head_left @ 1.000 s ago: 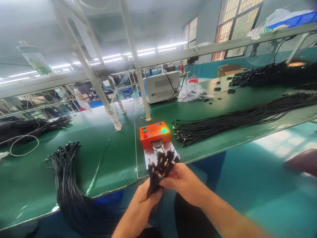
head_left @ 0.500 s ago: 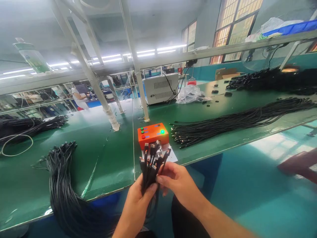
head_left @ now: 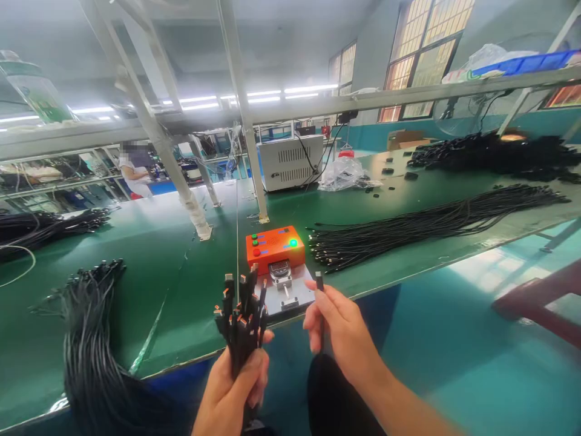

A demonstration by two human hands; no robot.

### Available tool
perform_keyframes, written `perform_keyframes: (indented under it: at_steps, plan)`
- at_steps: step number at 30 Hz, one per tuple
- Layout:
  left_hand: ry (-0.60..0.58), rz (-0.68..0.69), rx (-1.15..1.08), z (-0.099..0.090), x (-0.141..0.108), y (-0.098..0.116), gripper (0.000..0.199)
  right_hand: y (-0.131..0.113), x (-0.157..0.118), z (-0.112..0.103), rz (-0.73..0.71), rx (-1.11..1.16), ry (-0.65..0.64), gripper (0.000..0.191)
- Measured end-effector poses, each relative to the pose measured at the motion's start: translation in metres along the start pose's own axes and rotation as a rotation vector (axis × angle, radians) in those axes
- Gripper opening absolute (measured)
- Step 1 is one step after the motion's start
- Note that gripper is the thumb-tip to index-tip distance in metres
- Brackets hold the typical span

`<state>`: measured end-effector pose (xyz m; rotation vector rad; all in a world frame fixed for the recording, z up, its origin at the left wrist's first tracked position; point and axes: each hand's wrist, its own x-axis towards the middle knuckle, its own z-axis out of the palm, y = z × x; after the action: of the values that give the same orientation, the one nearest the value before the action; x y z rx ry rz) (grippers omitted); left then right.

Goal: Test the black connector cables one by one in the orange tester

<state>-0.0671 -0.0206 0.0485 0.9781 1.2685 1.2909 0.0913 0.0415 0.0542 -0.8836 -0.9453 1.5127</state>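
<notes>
My left hand (head_left: 238, 381) is closed around a bunch of black USB cables (head_left: 242, 321), their metal plug ends with orange inside pointing up. My right hand (head_left: 338, 318) pinches one black USB cable (head_left: 319, 287) between thumb and fingers, apart from the bunch, its metal plug upward. Between and beyond the hands stands an orange tester box (head_left: 275, 242) with green and red buttons and a glowing green light. At its front, a metal plate (head_left: 302, 290) carries a small fixture (head_left: 280, 272) with a dark display. Neither hand touches the box.
A thick cable bundle (head_left: 91, 327) hangs over the bench's front edge at left. Another long bundle (head_left: 431, 227) lies at right on the green bench (head_left: 190, 303). A grey metal case (head_left: 290, 163) and clear plastic bag (head_left: 345, 174) are behind. White posts (head_left: 256, 163) rise from the bench. A person (head_left: 134, 172) sits far back.
My right hand has drawn one cable away from the bunch to the right. My left hand has moved left with the rest, uncovering the fixture before the orange box.
</notes>
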Motion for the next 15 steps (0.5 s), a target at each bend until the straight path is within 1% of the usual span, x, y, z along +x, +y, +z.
perform_keyframes:
  at_steps: [2,4,6,8,10,13,15]
  plan:
    - [-0.026,-0.016,0.008,0.0,-0.003,0.002,0.024,0.007,0.0,-0.005,0.097,-0.03,-0.071,0.034]
    - [-0.037,-0.055,0.007,0.0,-0.005,0.002,0.023,0.017,-0.002,-0.008,0.179,-0.032,-0.109,0.026]
    - [-0.026,-0.105,-0.008,0.0,-0.005,0.002,0.022,0.028,-0.005,-0.01,0.228,-0.019,-0.097,0.024]
    - [-0.027,-0.133,-0.002,0.001,-0.004,0.0,0.022,0.038,-0.007,-0.008,0.262,0.005,-0.066,0.027]
    - [-0.022,-0.077,0.043,0.002,-0.003,-0.001,0.022,0.044,-0.007,-0.006,0.31,0.024,-0.058,0.028]
    - [0.023,0.026,0.073,0.006,-0.002,-0.001,0.027,0.048,-0.001,-0.002,0.367,0.044,-0.078,0.027]
    - [0.059,0.016,-0.006,0.009,-0.001,0.0,0.028,0.05,0.006,-0.002,0.388,0.049,-0.096,0.027]
